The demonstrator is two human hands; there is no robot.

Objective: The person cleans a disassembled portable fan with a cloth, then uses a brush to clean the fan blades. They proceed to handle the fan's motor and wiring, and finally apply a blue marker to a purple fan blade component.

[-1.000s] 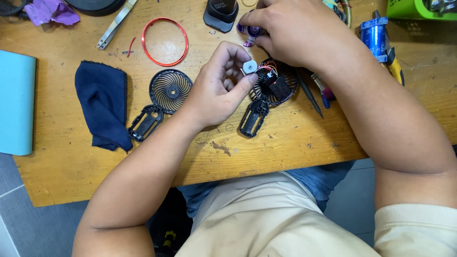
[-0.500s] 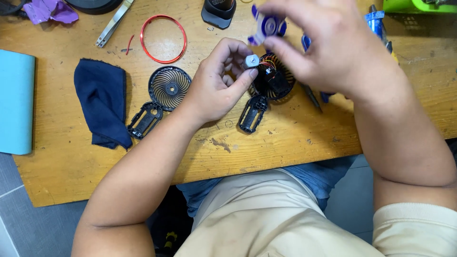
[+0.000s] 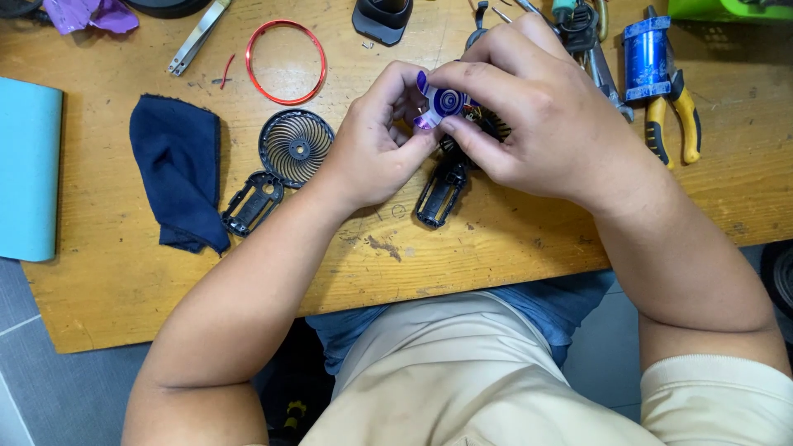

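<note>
Both hands meet over a small black hand-held fan body point(image 3: 442, 194) lying on the wooden table point(image 3: 512, 239). My right hand point(image 3: 529, 120) pinches a purple and white fan blade piece point(image 3: 442, 103) from above. My left hand point(image 3: 376, 140) grips the fan's head from the left, its fingertips touching the same blade piece. Most of the fan's head is hidden under my fingers. To the left lies the detached black front grille with its handle cover point(image 3: 281, 161).
A dark blue cloth point(image 3: 178, 169), a red ring point(image 3: 287, 62), a metal tool point(image 3: 198, 33) and a light blue block point(image 3: 29, 169) lie at the left. Yellow-handled pliers point(image 3: 681, 116), a blue cylinder point(image 3: 646, 54) and other tools sit at the back right.
My right hand has come down from above with the purple blade piece and now presses it onto the fan head between both hands. The left hand has stayed on the fan.
</note>
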